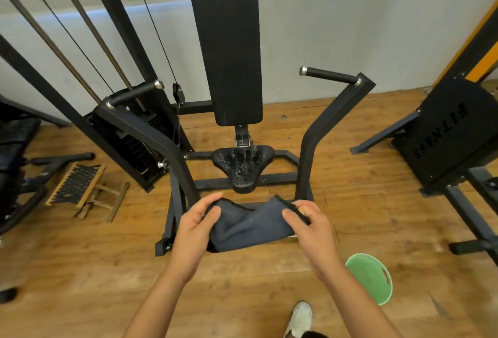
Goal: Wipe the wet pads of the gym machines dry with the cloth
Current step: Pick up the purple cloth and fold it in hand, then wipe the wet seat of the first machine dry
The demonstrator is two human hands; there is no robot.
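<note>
Head view: at the right of the frame we read "FITNESS" on a black machine cover (pixel 452 133), its letters turned sideways. In the lower centre our left hand (pixel 198 226) and right hand (pixel 310 226) each pinch 1 end of the dark cloth (pixel 250 226), stretched between them just below the seat pad (pixel 242 166), which is speckled with droplets. The back pad (pixel 229 41) runs off the top edge. At lower right a green bucket (pixel 370 278) stands on the wood-plank floor (pixel 80 270), below a grey wall (pixel 350 28).
</note>
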